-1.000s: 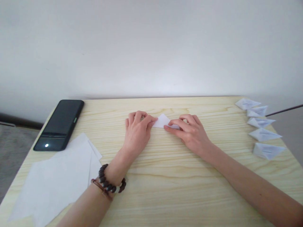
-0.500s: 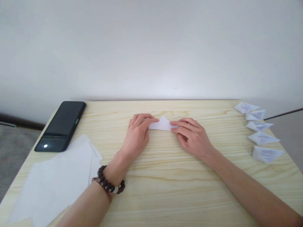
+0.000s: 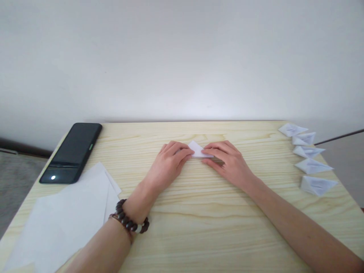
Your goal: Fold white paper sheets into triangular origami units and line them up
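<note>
A small folded piece of white paper (image 3: 197, 149) lies on the light wooden table (image 3: 199, 212), near its far middle. My left hand (image 3: 170, 163) presses its fingertips on the paper's left end. My right hand (image 3: 227, 161) presses its fingers on the right end. Both hands cover most of the paper, so only a pointed white corner shows between them. A dark bead bracelet (image 3: 129, 222) sits on my left wrist.
A black phone (image 3: 72, 151) lies at the table's far left corner. Flat white paper sheets (image 3: 62, 220) lie at the near left. Several folded white paper shapes (image 3: 308, 159) line the right edge. A pale wall stands behind the table.
Both hands have closed in toward each other over the folded paper, covering more of it. The view has shifted slightly.
</note>
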Tool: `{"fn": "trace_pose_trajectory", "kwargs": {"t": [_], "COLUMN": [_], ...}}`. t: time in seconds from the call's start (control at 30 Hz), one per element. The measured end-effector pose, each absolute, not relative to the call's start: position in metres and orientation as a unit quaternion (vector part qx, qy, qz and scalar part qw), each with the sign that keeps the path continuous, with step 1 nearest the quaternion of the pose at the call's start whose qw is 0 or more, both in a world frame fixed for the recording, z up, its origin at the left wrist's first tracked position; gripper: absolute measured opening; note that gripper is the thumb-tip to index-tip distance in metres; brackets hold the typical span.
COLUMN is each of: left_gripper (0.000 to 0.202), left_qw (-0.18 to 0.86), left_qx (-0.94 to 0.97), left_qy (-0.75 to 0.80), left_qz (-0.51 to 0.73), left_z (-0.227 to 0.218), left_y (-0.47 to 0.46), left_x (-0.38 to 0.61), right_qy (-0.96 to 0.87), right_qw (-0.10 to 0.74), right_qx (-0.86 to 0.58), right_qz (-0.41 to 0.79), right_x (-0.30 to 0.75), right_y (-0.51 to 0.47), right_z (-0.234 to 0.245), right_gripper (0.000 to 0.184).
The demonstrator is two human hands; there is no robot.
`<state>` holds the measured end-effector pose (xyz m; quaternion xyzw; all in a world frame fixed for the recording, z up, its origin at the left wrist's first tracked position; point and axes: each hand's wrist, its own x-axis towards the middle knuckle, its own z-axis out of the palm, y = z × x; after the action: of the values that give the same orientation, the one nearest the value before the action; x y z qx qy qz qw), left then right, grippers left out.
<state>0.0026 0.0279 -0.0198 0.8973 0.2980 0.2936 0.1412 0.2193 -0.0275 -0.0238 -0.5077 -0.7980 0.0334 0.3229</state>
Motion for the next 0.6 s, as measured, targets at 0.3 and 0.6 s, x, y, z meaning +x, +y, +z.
{"fn": "trace_pose_trajectory", "kwargs": {"t": [0.3, 0.6], "left_gripper": [0.016, 0.011], "left_qw": [0.098, 0.064], "left_qx": [0.911, 0.897], "left_qy": [0.250, 0.225], "left_qz": [0.312, 0.375], "left_z": [-0.0121, -0.0107], "left_y": [0.0255, 0.0248], "left_x": [0.0052, 0.0034], "right_qy": [-0.804, -0.804], "right_qw": [0.364, 0.375], "right_qx": [-0.466, -0.453], "right_qz": [-0.068, -0.082], "right_x": [0.2171, 0.2112], "right_y": [-0.0301, -0.0335], "right_z": [-0.0241, -0.0206], "right_gripper": [0.018, 0.015]}}
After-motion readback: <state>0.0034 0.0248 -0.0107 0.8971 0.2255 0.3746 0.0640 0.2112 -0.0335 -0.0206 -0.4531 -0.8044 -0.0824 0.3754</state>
